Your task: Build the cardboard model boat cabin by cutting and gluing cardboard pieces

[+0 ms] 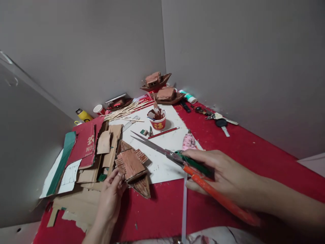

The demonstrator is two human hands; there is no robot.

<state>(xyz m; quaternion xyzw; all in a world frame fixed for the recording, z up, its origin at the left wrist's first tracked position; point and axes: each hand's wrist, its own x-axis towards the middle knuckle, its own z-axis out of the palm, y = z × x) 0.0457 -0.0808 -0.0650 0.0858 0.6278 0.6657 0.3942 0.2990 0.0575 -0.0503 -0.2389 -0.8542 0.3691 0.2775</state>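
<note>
My left hand [111, 188] pinches the left edge of a small brown cardboard model boat [130, 164], which has a roofed cabin and pointed ends. In my right hand [218, 169] is a pair of scissors [165, 152] with one green and one orange handle. Their blades point left, a little apart, above the white sheet [165, 169] and over toward the boat. Behind my right fingers lies a pink glue gun [189, 140], its body partly hidden. A translucent glue stick [184, 210] runs from under the scissors toward me.
Cardboard pieces [86, 200] pile up at left. A paper cup with brown paint [157, 122], a pencil [164, 133], wooden sticks [127, 111] and a ruler [130, 122] lie beyond. More model boats [166, 95] stand at the back, with keys [220, 122] to the right. Grey walls enclose the table.
</note>
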